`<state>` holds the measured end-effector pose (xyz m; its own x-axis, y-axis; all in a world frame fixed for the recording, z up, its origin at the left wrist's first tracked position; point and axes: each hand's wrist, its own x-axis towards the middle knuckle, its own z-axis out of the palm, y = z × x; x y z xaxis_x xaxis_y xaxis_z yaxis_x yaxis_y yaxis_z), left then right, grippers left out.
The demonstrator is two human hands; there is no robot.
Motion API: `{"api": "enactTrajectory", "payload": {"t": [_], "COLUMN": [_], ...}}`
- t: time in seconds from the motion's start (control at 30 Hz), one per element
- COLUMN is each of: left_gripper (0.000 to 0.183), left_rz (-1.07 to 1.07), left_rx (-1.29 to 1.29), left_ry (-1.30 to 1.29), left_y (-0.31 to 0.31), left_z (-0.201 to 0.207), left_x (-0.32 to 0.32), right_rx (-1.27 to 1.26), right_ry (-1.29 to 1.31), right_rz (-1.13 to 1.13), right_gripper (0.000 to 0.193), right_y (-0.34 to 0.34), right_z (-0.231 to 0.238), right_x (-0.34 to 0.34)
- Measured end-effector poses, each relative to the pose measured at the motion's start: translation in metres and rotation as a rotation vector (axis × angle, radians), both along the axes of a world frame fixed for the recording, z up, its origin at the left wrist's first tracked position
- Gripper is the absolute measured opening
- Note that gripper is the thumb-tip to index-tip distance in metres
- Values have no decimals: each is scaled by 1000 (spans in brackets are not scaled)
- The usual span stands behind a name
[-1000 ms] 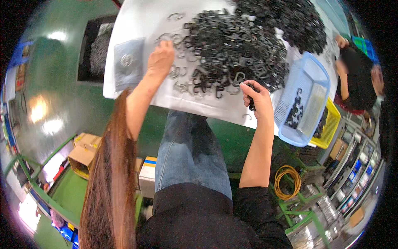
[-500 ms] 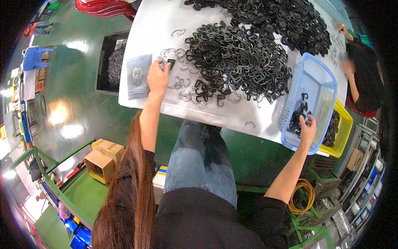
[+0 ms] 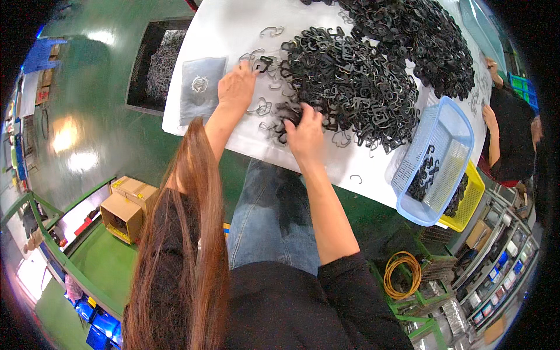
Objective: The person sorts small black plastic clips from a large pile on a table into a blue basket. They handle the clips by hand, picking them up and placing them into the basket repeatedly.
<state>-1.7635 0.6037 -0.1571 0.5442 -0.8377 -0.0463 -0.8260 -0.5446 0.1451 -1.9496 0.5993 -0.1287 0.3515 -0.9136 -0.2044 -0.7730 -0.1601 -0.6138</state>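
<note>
My left hand (image 3: pixel 235 87) is over the left part of the white table, its fingers closed at a small black hook-shaped clip (image 3: pixel 264 63). Thin grey metal hooks (image 3: pixel 262 106) lie scattered beside it. My right hand (image 3: pixel 307 133) reaches the near left edge of a big pile of black clips (image 3: pixel 356 87), thumb and fingers apart. Some pieces by its fingertips are blurred. More black clips lie in the blue basket (image 3: pixel 434 201) on the right, which neither hand touches.
A grey plastic packet (image 3: pixel 203 87) lies at the table's left edge. Beyond the blue basket is a yellow basket (image 3: pixel 473 198). Another heap of black parts (image 3: pixel 420 46) lies farther back. Across the table sits a person in black (image 3: pixel 516 131). A dark crate (image 3: pixel 140 76) stands on the floor at left.
My right hand has left the blue basket and moved left to the edge of the clip pile. My left hand has shifted slightly right and farther, with the black clip at its fingertips.
</note>
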Motion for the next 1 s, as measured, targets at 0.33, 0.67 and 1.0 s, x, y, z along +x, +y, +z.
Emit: {"api": "enactTrajectory", "payload": {"t": [0.33, 0.67, 1.0], "left_gripper": [22, 32, 33], "left_rz": [283, 141, 313], "left_rx": [-369, -73, -239], "left_ry": [523, 263, 500], "left_y": [26, 38, 29], "left_z": [29, -15, -9], "left_x": [19, -18, -18], "right_rx": [-340, 263, 3], "right_ry": [-12, -466, 83], "right_rz": [298, 129, 524], "right_gripper": [26, 32, 27], "right_y": [-81, -106, -85], "right_z": [-11, 1, -23], "right_x": [103, 77, 63]}}
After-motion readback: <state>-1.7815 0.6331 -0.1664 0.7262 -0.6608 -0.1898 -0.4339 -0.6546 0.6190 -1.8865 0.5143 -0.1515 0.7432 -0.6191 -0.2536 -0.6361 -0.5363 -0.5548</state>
